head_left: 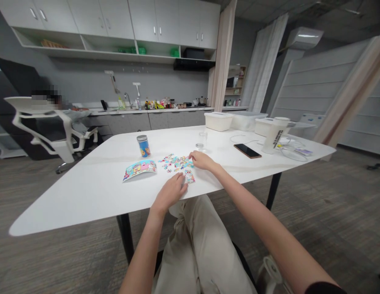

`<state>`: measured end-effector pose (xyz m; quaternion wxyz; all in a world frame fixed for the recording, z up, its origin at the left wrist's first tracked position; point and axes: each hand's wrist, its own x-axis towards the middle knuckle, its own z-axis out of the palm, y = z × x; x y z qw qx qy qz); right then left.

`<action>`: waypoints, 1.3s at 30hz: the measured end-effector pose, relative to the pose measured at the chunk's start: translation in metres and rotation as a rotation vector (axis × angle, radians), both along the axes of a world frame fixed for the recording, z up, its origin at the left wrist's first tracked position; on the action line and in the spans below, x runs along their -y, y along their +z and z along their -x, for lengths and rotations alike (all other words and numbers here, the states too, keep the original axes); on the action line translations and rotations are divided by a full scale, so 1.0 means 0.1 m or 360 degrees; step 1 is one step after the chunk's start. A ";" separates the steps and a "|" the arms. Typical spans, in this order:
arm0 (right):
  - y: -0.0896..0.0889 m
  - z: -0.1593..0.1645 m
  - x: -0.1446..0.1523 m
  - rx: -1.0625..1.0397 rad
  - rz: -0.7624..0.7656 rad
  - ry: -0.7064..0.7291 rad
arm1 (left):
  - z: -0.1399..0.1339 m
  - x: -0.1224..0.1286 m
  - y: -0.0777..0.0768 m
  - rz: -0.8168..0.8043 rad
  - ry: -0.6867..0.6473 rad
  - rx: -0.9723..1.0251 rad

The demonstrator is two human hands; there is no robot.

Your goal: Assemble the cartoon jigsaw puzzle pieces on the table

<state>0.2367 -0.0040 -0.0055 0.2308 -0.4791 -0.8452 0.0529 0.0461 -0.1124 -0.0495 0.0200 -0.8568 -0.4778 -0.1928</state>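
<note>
Head view: the left hand (171, 192) lies on the desk (86, 196), fingers loosely spread, at the left edge of a joined jigsaw section (190, 176); contact unclear. The right hand (203, 160) is at 1 o'clock from that section; its fingers are narrow over the right edge of the loose jigsaw pieces (177, 162). Can't tell if they hold one.

Advice: brace the section flat with light left fingers, no sideways push. Pinch single pieces by the edges, match colour first.

Looks: section is mostly white with red bits, roughly rectangular. Loose pieces, at its 11 o'clock: small, cyan, pink, yellow, scattered, some possibly overlapping.
</note>
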 end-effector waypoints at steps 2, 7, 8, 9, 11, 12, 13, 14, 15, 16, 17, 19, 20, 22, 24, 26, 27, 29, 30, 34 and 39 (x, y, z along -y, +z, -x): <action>-0.02 0.05 -0.15 -0.0028 -0.0035 -0.0022 | 0.01 0.01 0.01 -0.0011 -0.0013 -0.0009; -0.20 -0.09 -0.39 -0.0198 -0.0088 -0.0093 | 0.00 0.04 0.03 -0.0010 -0.0021 -0.0024; -0.24 -0.14 -0.41 -0.0229 -0.0088 -0.0099 | 0.00 0.04 0.03 -0.0014 -0.0018 -0.0028; -0.27 -0.19 -0.44 -0.0271 -0.0083 -0.0119 | 0.00 0.05 0.03 -0.0015 -0.0013 -0.0029; -0.32 -0.27 -0.46 -0.0309 -0.0053 -0.0141 | -0.01 0.06 0.03 0.0007 0.0001 -0.0027; -0.34 -0.30 -0.47 -0.0316 -0.0036 -0.0147 | -0.01 0.07 0.03 0.0028 0.0013 -0.0026; -0.35 -0.31 -0.48 -0.0320 -0.0019 -0.0154 | -0.02 0.08 0.03 0.0047 0.0024 -0.0026; -0.36 -0.32 -0.48 -0.0319 -0.0003 -0.0157 | -0.02 0.08 0.04 0.0058 0.0033 -0.0028; -0.36 -0.31 -0.48 -0.0315 0.0014 -0.0157 | -0.02 0.08 0.05 0.0057 0.0038 -0.0030; -0.36 -0.31 -0.48 -0.0307 0.0031 -0.0153 | -0.03 0.08 0.05 0.0047 0.0039 -0.0031; -0.37 -0.30 -0.48 -0.0297 0.0045 -0.0144 | -0.03 0.07 0.07 0.0035 0.0038 -0.0031; -0.36 -0.28 -0.46 -0.0276 0.0067 -0.0120 | -0.02 0.03 0.10 0.0029 0.0009 -0.0043; -0.36 -0.28 -0.45 -0.0269 0.0073 -0.0109 | -0.02 0.01 0.12 0.0033 -0.0011 -0.0054; -0.35 -0.28 -0.44 -0.0261 0.0080 -0.0098 | -0.02 -0.03 0.15 0.0033 -0.0057 -0.0071; -0.34 -0.29 -0.42 -0.0258 0.0085 -0.0095 | -0.03 -0.07 0.18 0.0042 -0.0110 -0.0074; -0.34 -0.29 -0.42 -0.0254 0.0089 -0.0094 | -0.05 -0.10 0.19 0.0081 -0.0154 -0.0065; -0.34 -0.29 -0.41 -0.0251 0.0090 -0.0093 | -0.06 -0.10 0.19 0.0106 -0.0169 -0.0060; -0.34 -0.29 -0.41 -0.0242 0.0091 -0.0092 | -0.07 -0.08 0.19 0.0129 -0.0177 -0.0044; -0.34 -0.29 -0.41 -0.0239 0.0090 -0.0092 | -0.06 -0.07 0.18 0.0126 -0.0174 -0.0036; -0.35 -0.28 -0.41 -0.0230 0.0084 -0.0100 | -0.05 -0.03 0.17 0.0086 -0.0175 -0.0004; -0.36 -0.28 -0.42 -0.0235 0.0092 -0.0096 | -0.05 -0.02 0.17 0.0081 -0.0185 0.0030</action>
